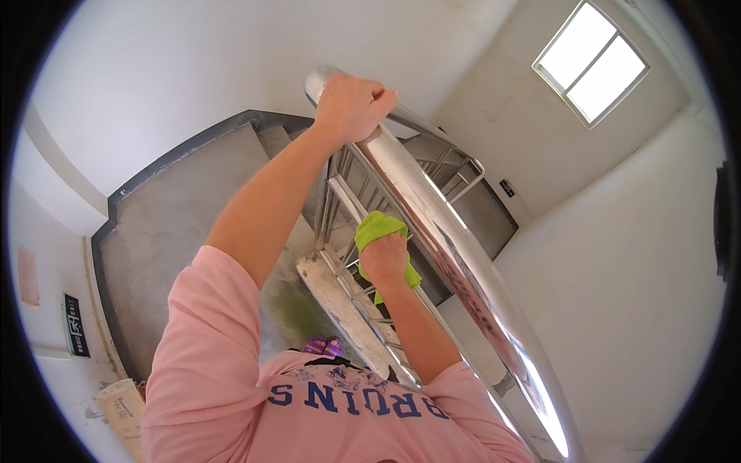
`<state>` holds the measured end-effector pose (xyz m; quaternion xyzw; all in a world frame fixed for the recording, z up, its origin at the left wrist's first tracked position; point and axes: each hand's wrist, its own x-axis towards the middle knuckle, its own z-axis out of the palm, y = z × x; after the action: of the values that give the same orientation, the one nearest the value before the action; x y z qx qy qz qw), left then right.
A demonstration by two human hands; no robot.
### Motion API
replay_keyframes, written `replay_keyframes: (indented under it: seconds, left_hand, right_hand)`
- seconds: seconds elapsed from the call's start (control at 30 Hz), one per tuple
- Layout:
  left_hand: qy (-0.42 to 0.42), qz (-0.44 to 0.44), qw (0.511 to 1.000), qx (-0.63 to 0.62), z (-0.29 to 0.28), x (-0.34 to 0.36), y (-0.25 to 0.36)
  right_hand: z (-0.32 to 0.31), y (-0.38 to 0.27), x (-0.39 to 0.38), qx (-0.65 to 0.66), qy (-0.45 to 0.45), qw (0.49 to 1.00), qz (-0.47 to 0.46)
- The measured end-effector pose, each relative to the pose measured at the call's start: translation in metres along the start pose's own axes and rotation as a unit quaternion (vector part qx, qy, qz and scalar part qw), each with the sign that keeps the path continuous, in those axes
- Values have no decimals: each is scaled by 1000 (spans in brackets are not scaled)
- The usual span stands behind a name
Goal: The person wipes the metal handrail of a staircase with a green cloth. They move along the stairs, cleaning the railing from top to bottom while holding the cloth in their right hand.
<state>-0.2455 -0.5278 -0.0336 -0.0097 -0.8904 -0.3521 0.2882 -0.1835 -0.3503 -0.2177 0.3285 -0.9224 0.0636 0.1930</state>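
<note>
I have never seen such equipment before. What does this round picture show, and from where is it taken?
There is no machine here: a person works with two bare hands. A wide fisheye camera on the head looks down, so straight edges bend. The left hand rests on a thick, shiny handrail in a stairwell. The right hand holds a green cloth at a thinner rail below. On the grey floor, purple sandals show beneath the pink shirt.
</note>
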Motion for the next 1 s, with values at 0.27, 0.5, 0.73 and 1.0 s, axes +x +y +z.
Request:
replay_keyframes:
  seconds: [0.27, 0.5, 0.73, 1.0]
  left_hand:
    - [-6, -32, 999, -29, 6, 5, 0]
    - [-37, -79, 994, -72, -1, 2, 0]
    - [-4, 43, 996, -75, 5, 3, -12]
    - [-44, 196, 967, -153, -14, -6, -25]
  right_hand:
    - [53, -14, 21, 49, 11, 995, 89]
    - [60, -31, 44, 143, -25, 980, 139]
    - [61, -48, 83, 25, -81, 986, 142]
    - [36, -54, 92, -28, -124, 984, 127]
